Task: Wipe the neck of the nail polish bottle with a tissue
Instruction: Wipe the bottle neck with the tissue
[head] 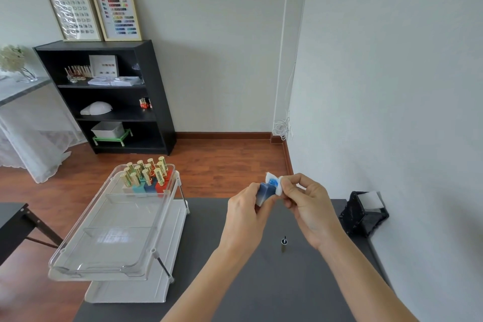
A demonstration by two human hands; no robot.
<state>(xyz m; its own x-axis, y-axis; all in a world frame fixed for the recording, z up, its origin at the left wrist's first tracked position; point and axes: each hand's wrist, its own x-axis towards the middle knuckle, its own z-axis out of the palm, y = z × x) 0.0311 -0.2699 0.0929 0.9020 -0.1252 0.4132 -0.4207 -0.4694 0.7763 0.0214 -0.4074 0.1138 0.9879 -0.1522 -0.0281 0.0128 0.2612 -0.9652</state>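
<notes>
A blue nail polish bottle [264, 192] with its cap off is held above the far edge of the dark table, tilted to the right. My left hand [244, 213] grips its body. My right hand [305, 201] pinches a white tissue [277, 185] wrapped around the bottle's neck; blue marks show on the tissue. The bottle's gold cap with its brush [284, 242] stands upright on the table below my hands.
A clear two-tier tray rack [104, 256] stands at the table's left, with several gold-capped polish bottles [147, 175] at its far end. A black tissue holder [364, 213] sits at the right by the wall. A black bookshelf [109, 97] stands behind.
</notes>
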